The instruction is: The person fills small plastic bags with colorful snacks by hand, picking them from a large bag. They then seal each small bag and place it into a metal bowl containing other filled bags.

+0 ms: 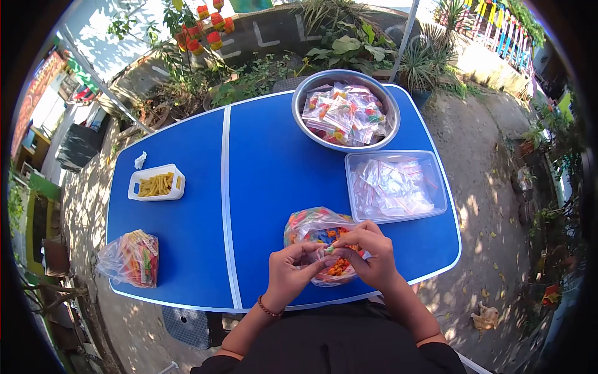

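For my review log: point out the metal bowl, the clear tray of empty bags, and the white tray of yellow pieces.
metal bowl (300,100), head view, left rim.
clear tray (440,181), head view, right wall.
white tray (134,187), head view, left end wall.

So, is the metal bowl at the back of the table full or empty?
Nearly full. The metal bowl holds a heap of small clear packets with colourful pieces inside, which reaches almost to its rim.

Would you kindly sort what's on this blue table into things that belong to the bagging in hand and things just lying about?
In hand:
- left hand and right hand, pinching a small zip bag
- big bag of colourful pieces
- clear tray of empty bags
- metal bowl of filled bags

Lying about:
- white tray of yellow sticks
- bag of coloured sticks
- crumpled white scrap
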{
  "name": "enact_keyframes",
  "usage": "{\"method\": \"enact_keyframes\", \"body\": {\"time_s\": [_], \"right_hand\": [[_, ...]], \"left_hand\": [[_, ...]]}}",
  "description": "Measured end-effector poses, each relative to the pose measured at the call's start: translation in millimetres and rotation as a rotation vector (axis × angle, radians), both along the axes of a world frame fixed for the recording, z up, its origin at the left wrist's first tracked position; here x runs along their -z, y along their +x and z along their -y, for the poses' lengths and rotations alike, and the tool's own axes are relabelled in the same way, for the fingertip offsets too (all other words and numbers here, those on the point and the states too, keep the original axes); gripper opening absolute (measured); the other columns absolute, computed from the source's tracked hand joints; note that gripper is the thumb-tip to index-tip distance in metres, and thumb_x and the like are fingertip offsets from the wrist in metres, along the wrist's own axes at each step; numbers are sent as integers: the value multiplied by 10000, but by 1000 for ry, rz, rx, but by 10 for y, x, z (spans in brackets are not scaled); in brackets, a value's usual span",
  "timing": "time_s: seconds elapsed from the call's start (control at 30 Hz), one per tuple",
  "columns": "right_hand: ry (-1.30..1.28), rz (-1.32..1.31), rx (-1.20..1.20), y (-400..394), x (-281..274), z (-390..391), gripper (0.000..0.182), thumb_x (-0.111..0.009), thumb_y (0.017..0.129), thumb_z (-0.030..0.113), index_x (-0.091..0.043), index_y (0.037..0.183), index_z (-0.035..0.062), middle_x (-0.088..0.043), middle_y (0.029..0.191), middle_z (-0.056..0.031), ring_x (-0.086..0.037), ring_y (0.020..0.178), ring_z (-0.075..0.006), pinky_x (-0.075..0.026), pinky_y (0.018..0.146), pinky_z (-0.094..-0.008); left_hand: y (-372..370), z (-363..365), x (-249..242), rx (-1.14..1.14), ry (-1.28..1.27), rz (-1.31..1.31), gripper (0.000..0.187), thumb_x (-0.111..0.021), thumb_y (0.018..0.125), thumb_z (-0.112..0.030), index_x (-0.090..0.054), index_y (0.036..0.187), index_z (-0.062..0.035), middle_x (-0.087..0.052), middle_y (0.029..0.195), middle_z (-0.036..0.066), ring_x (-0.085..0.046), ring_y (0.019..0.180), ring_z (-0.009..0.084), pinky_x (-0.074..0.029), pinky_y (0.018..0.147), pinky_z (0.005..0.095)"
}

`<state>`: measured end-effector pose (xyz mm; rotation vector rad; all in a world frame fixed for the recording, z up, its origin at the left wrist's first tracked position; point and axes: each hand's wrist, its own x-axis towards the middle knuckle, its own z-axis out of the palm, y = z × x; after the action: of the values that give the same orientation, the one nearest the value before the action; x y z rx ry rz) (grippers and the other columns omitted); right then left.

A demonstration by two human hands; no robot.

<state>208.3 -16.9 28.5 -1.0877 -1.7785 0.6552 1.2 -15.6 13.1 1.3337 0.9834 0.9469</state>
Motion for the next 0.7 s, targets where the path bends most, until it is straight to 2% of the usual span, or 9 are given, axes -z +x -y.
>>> {"method": "enact_keyframes", "body": {"time_s": [0.07, 0.2, 0.3, 0.37, 0.4, 0.5, 0.7], "right_hand": [[32, 84, -25, 12, -63, 4, 156, -764, 810, 61, -761, 967, 62, -683, 940, -88, -610, 905, -225, -480, 764, -339], [-1, 102, -41, 13, -166, 27, 157, -753, 823, 82, -758, 974, 43, -661, 925, -77, -578, 1009, -239, -477, 784, -354], [20, -93, -15, -31, -114, 9, 199, -730, 836, 36, -741, 1035, 28, -657, 931, -86, -604, 929, -205, -490, 766, -331], [-159, -131, 9, -10, -97, 32, 229, -731, 836, 15, -720, 1065, 10, -656, 925, -97, -617, 862, -175, -496, 743, -299], [-248, -150, 21, 1, -84, 45, 245, -732, 836, 4, -710, 1080, 1, -655, 922, -103, -623, 829, -160, -500, 732, -284], [-220, -319, 61, -5, 59, 42, 271, -733, 821, -27, -691, 1089, -15, -657, 903, -106, -616, 740, -123, -487, 672, -241], [-106, -86, 9, 37, -13, 40, 124, -727, 811, -31, -670, 920, -23, -651, 840, -101, -599, 710, -151, -476, 638, -268]], "left_hand": [[17, -6, -22, 40, 26, 21, 275, -765, 898, -95, -701, 1130, 37, -746, 943, 75, -711, 836, 97, -596, 756, 237], [13, -21, 13, 120, -150, 215, 311, -684, 971, -158, -661, 1209, 41, -731, 1054, 109, -707, 974, 142, -592, 806, 257], [15, -56, -20, 153, -246, 334, 329, -617, 1016, -189, -629, 1254, 37, -715, 1111, 126, -689, 1049, 156, -581, 848, 271], [6, -72, 18, 165, -283, 352, 324, -584, 1035, -193, -614, 1264, 33, -710, 1117, 130, -679, 1070, 152, -572, 866, 275], [28, -65, 10, 125, -255, 355, 299, -588, 1033, -190, -622, 1235, 28, -712, 1105, 126, -684, 1051, 150, -570, 858, 270], [74, -28, 0, 25, -169, 326, 231, -601, 1025, -173, -637, 1150, 17, -717, 1075, 112, -696, 992, 141, -563, 827, 254], [35, 4, 132, -72, 28, 154, 153, -641, 996, -119, -634, 1073, 13, -713, 998, 77, -697, 921, 124, -564, 758, 243]]}}
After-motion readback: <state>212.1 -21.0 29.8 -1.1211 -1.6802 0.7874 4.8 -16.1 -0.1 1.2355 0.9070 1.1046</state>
